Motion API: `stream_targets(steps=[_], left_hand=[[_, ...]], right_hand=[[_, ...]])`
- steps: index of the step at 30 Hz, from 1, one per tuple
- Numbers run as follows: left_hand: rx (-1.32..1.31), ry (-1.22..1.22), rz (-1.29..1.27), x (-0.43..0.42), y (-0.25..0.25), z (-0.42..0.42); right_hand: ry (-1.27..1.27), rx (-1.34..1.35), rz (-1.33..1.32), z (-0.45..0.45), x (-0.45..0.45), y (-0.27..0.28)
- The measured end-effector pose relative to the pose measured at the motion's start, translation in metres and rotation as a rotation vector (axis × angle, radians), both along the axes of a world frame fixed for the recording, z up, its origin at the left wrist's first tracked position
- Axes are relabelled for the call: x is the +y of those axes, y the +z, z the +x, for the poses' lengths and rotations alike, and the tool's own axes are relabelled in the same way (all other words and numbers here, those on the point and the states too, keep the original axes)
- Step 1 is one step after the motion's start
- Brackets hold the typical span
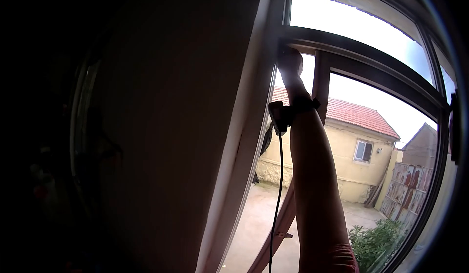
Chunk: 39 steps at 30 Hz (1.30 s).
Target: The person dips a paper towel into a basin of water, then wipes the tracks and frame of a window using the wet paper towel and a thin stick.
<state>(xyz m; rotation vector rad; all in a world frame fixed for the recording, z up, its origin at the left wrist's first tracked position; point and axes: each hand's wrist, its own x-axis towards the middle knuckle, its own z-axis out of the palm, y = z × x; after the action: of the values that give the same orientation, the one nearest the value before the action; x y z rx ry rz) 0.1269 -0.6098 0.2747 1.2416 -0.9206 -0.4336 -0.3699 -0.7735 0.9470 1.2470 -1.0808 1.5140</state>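
Note:
My right hand point(291, 60) is raised to the upper left corner of the window frame point(342, 43). It is dark against the light and looks closed, with its fingers curled at the corner; whatever they grip is hidden. Around the wrist sits a black strap point(305, 105) with a small box-shaped device point(279, 117), and a black cable point(279, 190) hangs from it. Behind the forearm runs the stile of a window sash point(320, 80), with a small handle point(284, 235) low on it. My left hand is out of view.
A dark wall point(171, 126) fills the left, ending at a pale window jamb point(234, 155). Outside are a concrete yard point(259, 209), a yellow house point(342, 146) with a red tiled roof, a rusty metal gate point(405, 187) and a green bush point(376, 243).

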Motion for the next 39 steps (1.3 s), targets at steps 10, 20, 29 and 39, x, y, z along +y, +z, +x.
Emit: stream_targets(steps=[10,20,29,39], left_hand=[[-0.017,-0.031,-0.048,0.010,0.017,-0.025],[-0.021,-0.010,-0.033,0.016,0.008,-0.017],[-0.006,-0.024,-0.020,0.017,-0.004,-0.009],[-0.035,0.009,-0.048,0.015,-0.002,-0.011]], right_hand=[[-0.255,-0.060,-0.112,0.007,0.043,-0.040],[-0.113,0.260,-0.486,0.009,-0.010,0.006],[-0.067,0.213,-0.531,-0.027,0.065,-0.025],[-0.154,0.429,-0.403,-0.043,0.047,-0.003]])
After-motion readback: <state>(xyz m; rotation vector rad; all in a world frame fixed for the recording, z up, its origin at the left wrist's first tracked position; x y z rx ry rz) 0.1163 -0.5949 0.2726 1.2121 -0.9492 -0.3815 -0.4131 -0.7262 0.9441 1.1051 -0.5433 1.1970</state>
